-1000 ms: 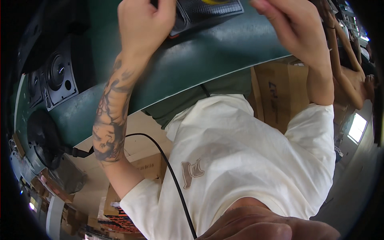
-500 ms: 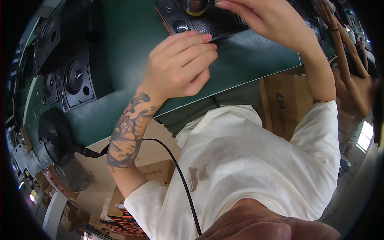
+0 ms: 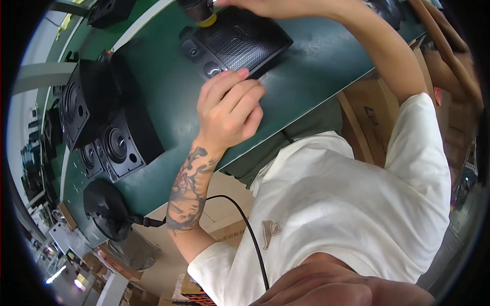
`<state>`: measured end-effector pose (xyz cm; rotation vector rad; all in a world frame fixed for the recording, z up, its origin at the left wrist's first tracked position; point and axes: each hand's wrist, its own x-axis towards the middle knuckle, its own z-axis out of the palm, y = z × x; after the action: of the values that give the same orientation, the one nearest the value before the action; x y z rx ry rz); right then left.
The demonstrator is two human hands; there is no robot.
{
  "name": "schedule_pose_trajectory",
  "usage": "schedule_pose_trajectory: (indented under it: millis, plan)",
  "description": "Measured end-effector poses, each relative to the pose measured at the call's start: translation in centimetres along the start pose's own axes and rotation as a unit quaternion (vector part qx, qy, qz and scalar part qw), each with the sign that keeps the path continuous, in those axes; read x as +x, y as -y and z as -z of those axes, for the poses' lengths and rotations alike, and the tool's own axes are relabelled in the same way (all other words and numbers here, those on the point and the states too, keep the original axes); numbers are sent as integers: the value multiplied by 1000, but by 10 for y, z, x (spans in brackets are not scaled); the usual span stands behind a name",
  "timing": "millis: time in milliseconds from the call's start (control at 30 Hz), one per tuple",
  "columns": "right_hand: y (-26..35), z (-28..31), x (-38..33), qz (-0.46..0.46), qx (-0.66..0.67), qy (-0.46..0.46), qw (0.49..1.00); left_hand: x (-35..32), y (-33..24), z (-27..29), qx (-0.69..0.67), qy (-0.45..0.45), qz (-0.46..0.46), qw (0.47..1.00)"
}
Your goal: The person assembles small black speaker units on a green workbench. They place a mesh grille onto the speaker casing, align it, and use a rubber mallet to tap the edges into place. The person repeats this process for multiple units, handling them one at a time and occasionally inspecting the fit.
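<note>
The green surface (image 3: 316, 56) carries all items noted here. The mesh-fronted speaker (image 3: 255, 46) lies on it, grille upward, ahead of the wearer; it is judged fairly heavy and rigid, with smooth sides liable to slip. Hold is best taken low on two opposite sides, since the grille could dent under pressure and the round parts at its left end appear delicate. Two open-faced black speakers (image 3: 122, 145) stand to the left, well apart, limiting travel that way. A black cap-like item (image 3: 104, 206) sits nearer the wearer. The left grip (image 3: 232, 104) has its fingers half curled at the near edge, obstructing that side; whether they clamp anything is hidden. The right grip (image 3: 265, 6) meets a dark yellow-rimmed cylinder (image 3: 196, 11) over the far side; the frame edge crops it, so its closure cannot be confirmed.
</note>
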<state>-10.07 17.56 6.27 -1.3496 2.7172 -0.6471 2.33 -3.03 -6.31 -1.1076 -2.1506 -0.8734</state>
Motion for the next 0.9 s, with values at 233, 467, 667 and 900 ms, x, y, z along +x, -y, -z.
schedule_pose_trajectory:
  millis: [233, 467, 667, 900]
  plan:
    - [-12, 30, -49, -123, 25, -39, 991, 0, -6, -4, 14, 18, 1, 1000]
    - [-32, 21, -73, -91, -1, -109, 990, -3, -5, 1, 35, 44, 7, 998]
    - [-21, 21, -117, -190, 41, -144, 970, -4, -1, 1, 25, 46, 2, 999]
    - [-57, -49, -161, -182, -32, -161, 969, -7, 2, 9, -13, 25, -11, 1000]
